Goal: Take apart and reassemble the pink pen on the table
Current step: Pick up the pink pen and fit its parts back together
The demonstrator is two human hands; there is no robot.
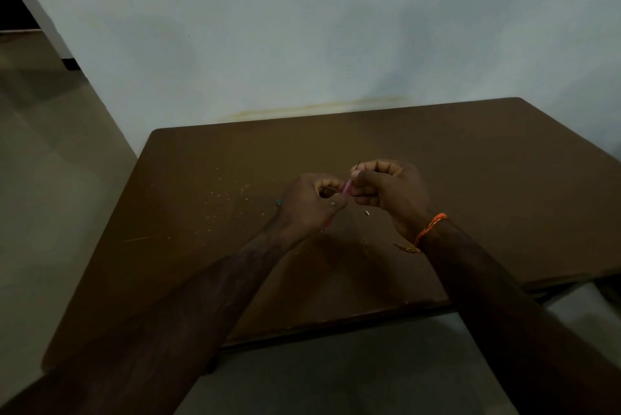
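Observation:
Both hands meet above the middle of the brown table (235,263). My left hand (309,204) is closed around the pink pen barrel (347,186), which shows only as a short pink stretch between the two hands. My right hand (386,189) pinches the barrel's far end, and a thin dark tip (359,165) sticks up past its fingers. A small white pen part (367,212) lies on the table just below the hands. A small teal piece (278,202) rests on the table beside my left hand. Most of the pen is hidden by fingers.
An orange thread band (431,228) circles my right wrist. Pale specks and scratches (218,194) mark the tabletop left of the hands. A pale wall (302,28) stands right behind the table's far edge, and the floor (50,162) drops away at the left.

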